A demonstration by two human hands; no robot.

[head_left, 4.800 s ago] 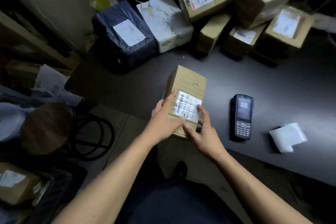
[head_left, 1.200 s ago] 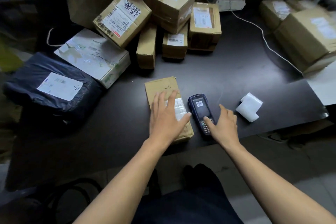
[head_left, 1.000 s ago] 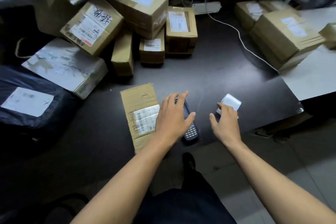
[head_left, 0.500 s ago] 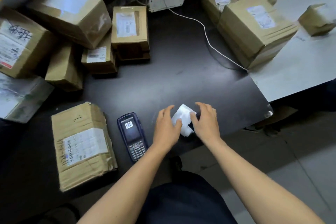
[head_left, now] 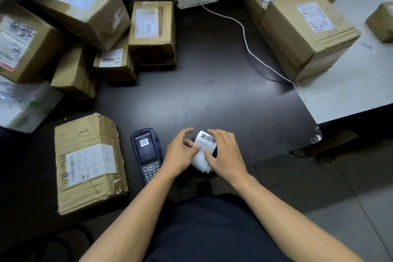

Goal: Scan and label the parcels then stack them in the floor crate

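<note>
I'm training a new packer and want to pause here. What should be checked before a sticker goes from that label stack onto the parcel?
1. Label stack held by both the left hand and right hand: ok.
2. One sticker peeled free: cannot tell.
3. Parcel flat on the table, beside the left arm: ok.
4. Parcel's shipping label facing up: ok.
5. Scanner set down, screen showing a barcode: ok.
6. Floor crate in sight: not ok.

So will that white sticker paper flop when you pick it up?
Probably yes. The white label strip already bends and hangs between the left hand and right hand, so it looks thin, light and floppy. Its loose layers might unfold.
</note>
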